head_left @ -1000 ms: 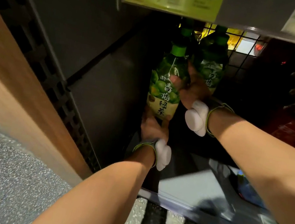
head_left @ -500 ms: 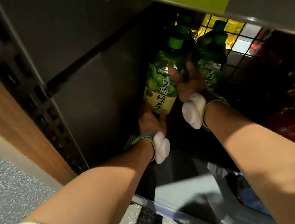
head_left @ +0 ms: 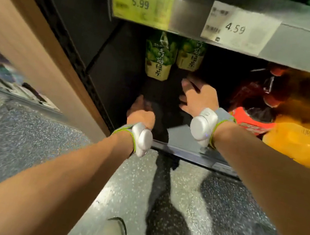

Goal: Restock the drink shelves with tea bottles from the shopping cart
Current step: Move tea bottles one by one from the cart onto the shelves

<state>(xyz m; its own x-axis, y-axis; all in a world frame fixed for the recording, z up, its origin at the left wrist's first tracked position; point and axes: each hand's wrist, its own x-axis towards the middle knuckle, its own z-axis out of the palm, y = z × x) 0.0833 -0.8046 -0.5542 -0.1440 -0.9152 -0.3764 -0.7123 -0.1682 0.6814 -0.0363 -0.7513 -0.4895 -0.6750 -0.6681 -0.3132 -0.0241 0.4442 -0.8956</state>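
Note:
Two green tea bottles stand side by side deep on the bottom shelf [head_left: 185, 137]: the left bottle [head_left: 159, 60] and the right bottle [head_left: 190, 56]; their tops are hidden behind the shelf above. My right hand [head_left: 196, 98] hovers in front of them with fingers spread, holding nothing. My left hand [head_left: 141, 112] is lower and nearer the shelf's front edge, its fingers loose and empty. Both hands are apart from the bottles. The shopping cart is out of view.
Red-capped bottles with red labels [head_left: 252, 122] and orange drink bottles [head_left: 302, 143] fill the shelf's right side. Price tags reading 5.99 [head_left: 141, 4] and 4.59 [head_left: 236, 28] hang on the upper shelf's edge. A wooden side panel [head_left: 38, 45] bounds the left. Speckled floor lies below.
Both hands have let go of the front tea bottle and drawn back toward the shelf's front edge. The bottle now stands beside the other. My view has pulled back and up.

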